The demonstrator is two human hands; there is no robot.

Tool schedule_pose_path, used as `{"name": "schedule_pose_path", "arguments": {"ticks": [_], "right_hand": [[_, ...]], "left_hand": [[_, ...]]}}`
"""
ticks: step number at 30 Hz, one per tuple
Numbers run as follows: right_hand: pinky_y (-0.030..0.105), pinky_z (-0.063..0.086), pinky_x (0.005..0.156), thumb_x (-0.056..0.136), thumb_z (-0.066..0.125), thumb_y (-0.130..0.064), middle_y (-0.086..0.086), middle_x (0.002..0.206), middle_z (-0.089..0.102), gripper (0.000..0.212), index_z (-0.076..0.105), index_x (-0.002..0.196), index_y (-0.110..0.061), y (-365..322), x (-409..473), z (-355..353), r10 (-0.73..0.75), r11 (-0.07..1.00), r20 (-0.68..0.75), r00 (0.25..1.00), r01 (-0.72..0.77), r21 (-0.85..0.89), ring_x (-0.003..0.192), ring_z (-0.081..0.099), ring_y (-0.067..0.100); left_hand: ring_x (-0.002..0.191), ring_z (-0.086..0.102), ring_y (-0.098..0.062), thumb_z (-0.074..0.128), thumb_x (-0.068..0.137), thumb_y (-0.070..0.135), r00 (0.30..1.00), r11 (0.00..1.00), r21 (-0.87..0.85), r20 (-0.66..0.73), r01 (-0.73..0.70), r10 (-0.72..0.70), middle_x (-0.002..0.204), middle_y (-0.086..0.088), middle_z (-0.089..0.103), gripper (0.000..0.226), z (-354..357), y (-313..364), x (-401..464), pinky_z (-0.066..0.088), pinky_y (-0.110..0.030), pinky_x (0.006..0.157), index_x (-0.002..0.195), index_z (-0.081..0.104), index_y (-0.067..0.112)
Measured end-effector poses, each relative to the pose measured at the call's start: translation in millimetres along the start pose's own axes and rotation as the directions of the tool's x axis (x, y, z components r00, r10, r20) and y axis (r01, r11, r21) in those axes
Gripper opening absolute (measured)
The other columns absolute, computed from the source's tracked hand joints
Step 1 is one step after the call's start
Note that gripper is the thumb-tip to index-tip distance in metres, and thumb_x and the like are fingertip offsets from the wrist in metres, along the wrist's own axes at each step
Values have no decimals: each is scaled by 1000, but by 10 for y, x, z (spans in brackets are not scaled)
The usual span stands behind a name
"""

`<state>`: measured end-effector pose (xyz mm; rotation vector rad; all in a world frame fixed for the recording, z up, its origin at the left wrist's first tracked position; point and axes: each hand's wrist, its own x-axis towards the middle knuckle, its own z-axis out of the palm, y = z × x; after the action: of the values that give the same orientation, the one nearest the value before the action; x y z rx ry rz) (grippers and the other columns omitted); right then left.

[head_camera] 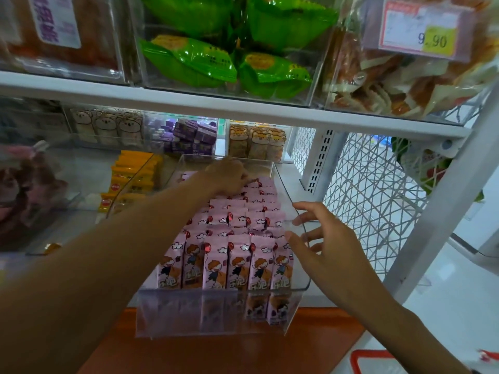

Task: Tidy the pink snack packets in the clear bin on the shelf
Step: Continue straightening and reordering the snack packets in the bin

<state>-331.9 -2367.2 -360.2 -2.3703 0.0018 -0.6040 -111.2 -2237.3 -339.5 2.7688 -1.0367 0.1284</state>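
A clear bin [216, 311] sits on the lower shelf, pulled forward, filled with rows of upright pink snack packets [237, 263] printed with a cartoon child. My left hand [229, 175] reaches deep into the bin's back end, its fingers curled down onto the rearmost pink packets. Whether it pinches one is hidden by the hand itself. My right hand [321, 244] is at the bin's right wall, fingers spread and straight, touching the clear rim and the front-right packets.
Yellow packets [132, 176] fill the bin to the left. Behind stand purple boxes [189, 137] and bear-print packs [256, 141]. The upper shelf [243, 109] overhangs, with green packets [229, 49] on it. A white wire panel [372, 190] stands to the right. A red basket [375, 361] lies below.
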Motion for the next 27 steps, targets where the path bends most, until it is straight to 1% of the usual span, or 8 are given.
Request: {"name": "schedule_pose_path", "arguments": {"ticks": [2,5,9,13,18,21,25,27], "right_hand": [[19,51,68,86,57,-41,-24,101,53,44,45,128,-35,5,2,4,2,1000,7,1000,-2,-7,79,58,-8],[21,52,67,87,58,-41,-24,100,54,42,45,126,-36,-6,6,-7,3,1000,14,1000,-3,-17,82,57,-10],[18,51,62,87,60,-37,-24,84,59,30,54,117,-36,-24,28,-85,-15,996,-12,1000,14,-87,80,58,-11],[15,46,57,86,56,-47,-21,74,61,20,58,104,-39,-78,22,-150,-24,984,-50,998,15,-177,66,59,-6],[13,39,53,87,59,-42,-21,70,59,8,61,94,-37,-158,11,-186,-56,961,-108,993,24,-276,64,56,-6],[13,36,55,87,60,-35,-18,76,60,7,65,92,-32,-208,7,-208,-95,960,-143,985,53,-274,72,55,-2],[22,46,70,87,61,-28,-13,90,62,13,65,99,-29,-323,0,-209,-114,976,-190,975,75,-202,87,55,4],[21,46,79,87,60,-29,-14,100,61,21,63,108,-29,-427,-29,-171,-136,986,-202,970,113,-124,92,52,1]], "left_hand": [[91,58,-24,39,102,31,1000,999,-32,10,-12,12,100,-11,62,38,-53,-24,3,44,-35,82,103,66,5],[109,59,-26,50,97,27,990,994,-91,-134,-55,43,122,-8,64,30,-104,3,-14,47,-38,94,120,65,14],[110,58,-21,57,94,35,995,997,-13,-58,-79,78,119,-2,67,30,-84,50,-17,46,-33,91,117,68,18],[104,62,-19,64,90,27,998,992,-122,-59,-14,7,114,-5,69,27,-77,76,13,43,-29,86,110,69,10],[98,59,-14,60,92,21,924,961,-277,-369,-9,-98,110,-3,66,15,-156,140,-99,44,-27,79,102,65,11],[92,55,-9,54,96,17,825,848,-526,-507,-66,-250,112,-6,65,11,-302,249,-297,46,-23,76,102,60,10],[102,62,-18,51,98,23,761,583,-802,-457,-128,-461,111,-5,66,18,-428,349,-800,54,-39,88,109,58,11],[97,64,-18,52,97,27,741,505,-846,-447,-169,-501,104,-3,66,17,-458,416,-1122,54,-37,88,107,58,15]]}}
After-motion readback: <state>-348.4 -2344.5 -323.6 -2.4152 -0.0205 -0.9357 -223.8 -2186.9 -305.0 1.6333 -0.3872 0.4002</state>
